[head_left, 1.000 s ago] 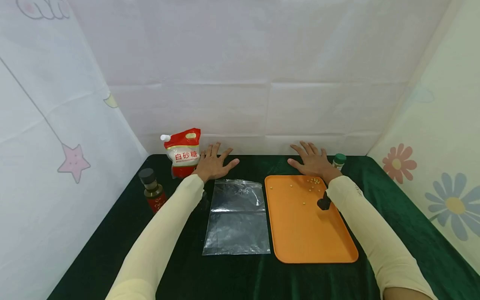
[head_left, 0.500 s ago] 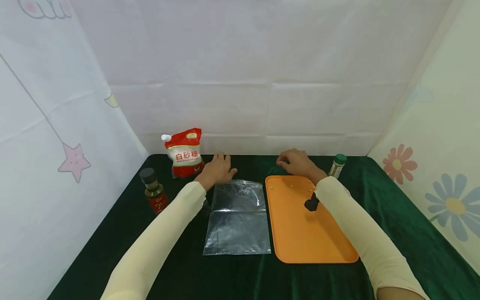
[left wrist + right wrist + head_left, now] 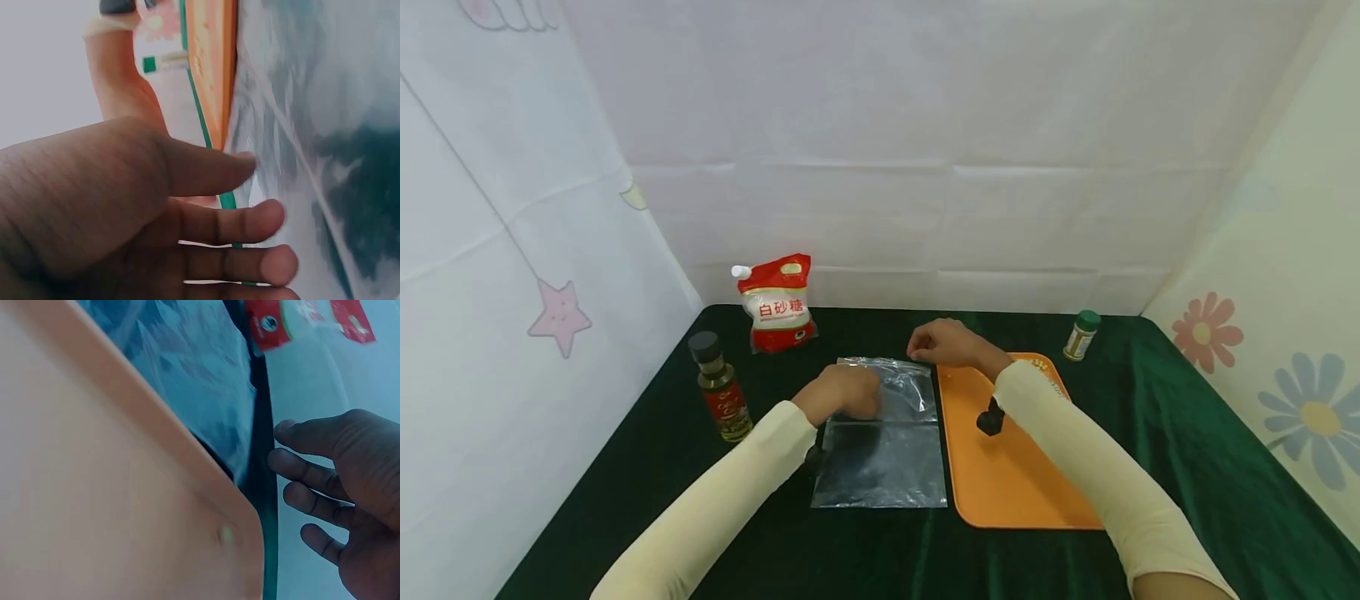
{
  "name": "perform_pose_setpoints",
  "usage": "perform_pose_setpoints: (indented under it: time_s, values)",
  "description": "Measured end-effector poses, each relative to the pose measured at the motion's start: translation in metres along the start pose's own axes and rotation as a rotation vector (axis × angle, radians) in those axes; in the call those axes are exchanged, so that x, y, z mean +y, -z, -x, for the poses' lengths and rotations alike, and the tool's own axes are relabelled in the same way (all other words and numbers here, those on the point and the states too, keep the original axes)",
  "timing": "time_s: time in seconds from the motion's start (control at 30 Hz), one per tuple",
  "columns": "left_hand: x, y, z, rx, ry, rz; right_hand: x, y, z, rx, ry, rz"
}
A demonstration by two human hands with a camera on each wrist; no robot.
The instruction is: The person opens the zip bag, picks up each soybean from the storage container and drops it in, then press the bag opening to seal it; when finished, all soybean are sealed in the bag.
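Head view: your left hand (image 3: 842, 390) is over the upper half of the clear, flat plastic bag (image 3: 883, 467), thumb and fingers apart; contact cannot be confirmed. Your right hand (image 3: 953, 343), fingers loosely bent and unloaded, is near the bag's far right corner. The bag lies just left of the orange rectangular tray (image 3: 1015, 492). Outward, locate the red-and-white pouch (image 3: 777, 308), black-capped bottle (image 3: 724, 396) and green-capped jar (image 3: 1081, 336).

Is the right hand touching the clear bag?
Apart: the right wrist view shows a strip of dark cloth between the right hand and the clear bag.
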State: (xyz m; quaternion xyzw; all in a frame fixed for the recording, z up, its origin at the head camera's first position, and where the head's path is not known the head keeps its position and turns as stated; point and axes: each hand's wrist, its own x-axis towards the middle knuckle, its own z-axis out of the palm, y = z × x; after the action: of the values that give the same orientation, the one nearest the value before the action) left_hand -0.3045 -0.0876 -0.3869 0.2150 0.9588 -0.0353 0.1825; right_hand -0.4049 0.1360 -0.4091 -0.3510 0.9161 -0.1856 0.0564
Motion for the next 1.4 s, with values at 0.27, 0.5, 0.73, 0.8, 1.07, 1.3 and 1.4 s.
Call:
perform_pose_setpoints:
  time_s: [0.27, 0.5, 0.73, 0.8, 1.07, 1.3, 1.4]
  values:
    - [0.012, -0.008, 0.014, -0.132, -0.028, 0.013, -0.018, -0.022, -0.01, 0.022, 0.012, 0.139]
    - [0.007, -0.015, 0.015, -0.134, -0.041, 0.045, -0.026, -0.036, -0.015, 0.068, -0.044, 0.252]
    - [0.004, -0.019, 0.015, -0.127, -0.051, 0.085, -0.031, -0.04, -0.015, 0.128, -0.033, 0.335]
    - [0.004, -0.018, 0.015, -0.13, -0.056, 0.089, -0.031, -0.04, -0.014, 0.148, -0.025, 0.342]
    - [-0.006, -0.005, 0.007, 0.158, -0.08, 0.102, -0.034, -0.033, -0.007, 0.309, 0.071, 0.416]
    - [-0.027, 0.008, -0.015, 0.792, -0.08, 0.153, -0.042, -0.023, 0.003, 0.427, 0.155, 0.528]
    - [-0.037, 0.013, -0.024, 0.775, -0.076, 0.229, -0.047, -0.02, 0.008, 0.471, 0.215, 0.553]
